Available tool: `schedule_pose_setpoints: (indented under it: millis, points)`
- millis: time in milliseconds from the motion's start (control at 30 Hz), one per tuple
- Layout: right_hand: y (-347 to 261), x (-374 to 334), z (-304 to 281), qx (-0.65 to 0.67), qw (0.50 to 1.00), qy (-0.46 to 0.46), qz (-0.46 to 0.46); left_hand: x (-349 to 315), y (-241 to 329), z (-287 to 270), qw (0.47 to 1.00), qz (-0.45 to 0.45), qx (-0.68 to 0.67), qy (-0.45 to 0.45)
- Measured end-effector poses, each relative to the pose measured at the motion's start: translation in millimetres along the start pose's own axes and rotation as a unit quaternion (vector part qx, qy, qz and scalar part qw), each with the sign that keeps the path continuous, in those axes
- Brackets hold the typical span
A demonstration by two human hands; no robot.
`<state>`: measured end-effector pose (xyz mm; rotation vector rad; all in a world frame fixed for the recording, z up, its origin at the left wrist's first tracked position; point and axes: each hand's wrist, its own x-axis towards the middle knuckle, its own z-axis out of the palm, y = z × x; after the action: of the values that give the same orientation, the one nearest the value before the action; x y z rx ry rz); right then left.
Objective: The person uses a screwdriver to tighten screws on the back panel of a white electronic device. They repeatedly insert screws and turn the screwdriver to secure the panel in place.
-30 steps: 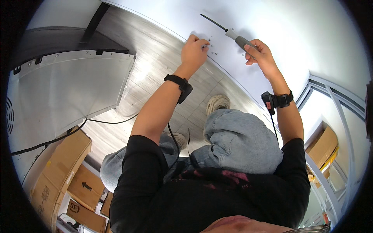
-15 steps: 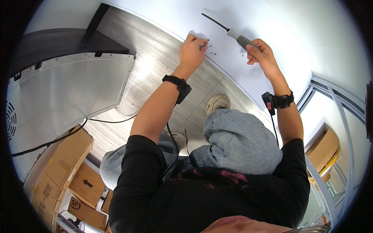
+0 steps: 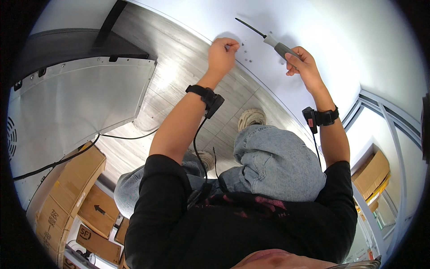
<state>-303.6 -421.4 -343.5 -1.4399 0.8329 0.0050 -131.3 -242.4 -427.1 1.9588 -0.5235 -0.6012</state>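
My right hand [image 3: 303, 63] is wrapped round the grey handle of a screwdriver [image 3: 281, 48]. Its dark shaft points away to the upper left, over a white tabletop [image 3: 309, 27]. At the table's near edge, my left hand [image 3: 221, 57] is closed, thumb and fingertips pinched together. Whatever lies between those fingertips is too small to make out. Several small screws [image 3: 251, 61] lie scattered on the white surface just right of the left hand. Another small piece [image 3: 282, 63] rests close to my right fingers.
A large metal-cased unit [image 3: 85, 98] stands on the left, with a black cable [image 3: 58, 162] running across it. Cardboard boxes [image 3: 67, 197] are stacked at lower left. Another carton [image 3: 372, 175] sits by a grey metal frame [image 3: 390, 121] on the right.
My left hand has turned a little, and its fingertips have drawn closer together beside the screws. The right hand keeps the screwdriver in nearly the same place.
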Motion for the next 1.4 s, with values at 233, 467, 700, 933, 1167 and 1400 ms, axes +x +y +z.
schedule_pose_setpoints:
  millis: [233, 467, 700, 933, 1167, 1400]
  points:
    - [-13, 6, -3, -0.047, 0.997, -0.062, -0.017, 7, 14, -51, 0.868, -0.236, -0.437, 0.009]
    - [-43, 28, 50, -0.083, 0.977, -0.19, -0.058, -17, 3, -114, 0.744, -0.238, -0.622, 0.055]
    - [-66, 45, 108, -0.122, 0.946, -0.287, -0.09, -53, -17, -160, 0.666, -0.196, -0.712, 0.106]
    - [-93, 44, 150, -0.145, 0.922, -0.337, -0.127, -85, -9, -200, 0.623, -0.118, -0.759, 0.15]
    - [-159, 9, 183, -0.218, 0.895, -0.354, -0.165, -134, 37, -244, 0.687, -0.083, -0.681, 0.237]
    - [-230, -90, 239, -0.352, 0.766, -0.394, -0.366, -238, 81, -302, 0.696, -0.07, -0.649, 0.299]
